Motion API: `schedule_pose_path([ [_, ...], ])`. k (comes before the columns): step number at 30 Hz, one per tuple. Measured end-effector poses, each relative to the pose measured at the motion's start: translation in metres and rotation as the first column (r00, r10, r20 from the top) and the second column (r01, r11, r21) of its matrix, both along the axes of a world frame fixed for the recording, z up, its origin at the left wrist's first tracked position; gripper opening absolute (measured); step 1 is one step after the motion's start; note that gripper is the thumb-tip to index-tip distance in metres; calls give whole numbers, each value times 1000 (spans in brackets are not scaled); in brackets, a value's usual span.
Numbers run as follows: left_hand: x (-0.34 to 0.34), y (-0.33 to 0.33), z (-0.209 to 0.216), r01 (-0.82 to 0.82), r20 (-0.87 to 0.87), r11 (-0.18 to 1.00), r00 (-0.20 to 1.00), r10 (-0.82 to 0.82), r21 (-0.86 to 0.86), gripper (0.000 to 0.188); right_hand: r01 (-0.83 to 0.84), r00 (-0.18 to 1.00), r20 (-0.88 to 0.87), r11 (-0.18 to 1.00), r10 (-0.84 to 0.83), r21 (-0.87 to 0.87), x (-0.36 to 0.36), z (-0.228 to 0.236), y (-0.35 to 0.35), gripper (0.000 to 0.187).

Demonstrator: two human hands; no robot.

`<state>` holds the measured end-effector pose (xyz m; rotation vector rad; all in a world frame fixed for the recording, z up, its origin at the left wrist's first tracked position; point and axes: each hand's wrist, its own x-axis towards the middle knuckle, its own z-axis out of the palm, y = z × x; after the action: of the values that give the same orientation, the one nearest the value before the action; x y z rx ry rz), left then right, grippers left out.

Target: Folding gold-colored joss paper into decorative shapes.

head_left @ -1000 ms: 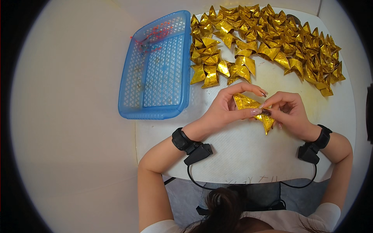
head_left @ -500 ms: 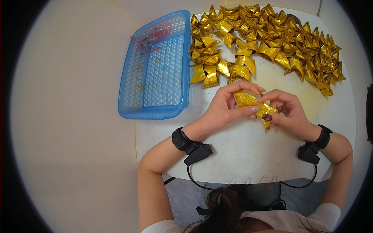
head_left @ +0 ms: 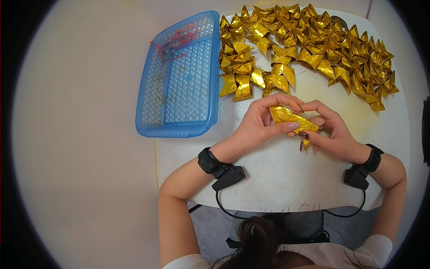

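Between both hands, above the white table [head_left: 268, 179], is a piece of folded gold foil paper [head_left: 285, 116]. My left hand [head_left: 260, 123] pinches its left part, with the thumb lying across the front and the fingers along the upper edge. My right hand [head_left: 333, 134] grips the right end, its thumb pressed on the front. A pointed corner of the foil hangs below the right thumb. Parts of the right fingers are hidden behind the paper. Just beyond the hands lie many folded gold foil ingots [head_left: 331, 49], massed over the back of the table.
At the left stands a blue plastic basket [head_left: 188, 89] with perforated walls; some red strands [head_left: 179, 38] are at its far end. Each wrist wears a black strap with a small device, the left one [head_left: 212, 163] and the right one [head_left: 369, 163], with cables hanging past the table's front edge.
My right thumb and fingers have shifted slightly on the foil. Its right portion now looks flatter, and the hanging corner has moved a little to the left. My left hand keeps its hold.
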<state>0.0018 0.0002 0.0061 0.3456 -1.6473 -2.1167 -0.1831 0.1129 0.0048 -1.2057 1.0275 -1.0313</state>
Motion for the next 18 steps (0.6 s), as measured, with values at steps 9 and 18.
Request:
schedule_pose_path([
  [9, -1, -1, -3, -30, 15, 990, 999, 32, -138, 25, 17, 999, -28, 1000, -17, -7, 1, 1, 0, 43],
  [18, -2, 1, -4, -40, 33, 985, 998, 46, -169, 28, 28, 1000, 9, 999, -29, 38, 2, 2, 0, 41],
])
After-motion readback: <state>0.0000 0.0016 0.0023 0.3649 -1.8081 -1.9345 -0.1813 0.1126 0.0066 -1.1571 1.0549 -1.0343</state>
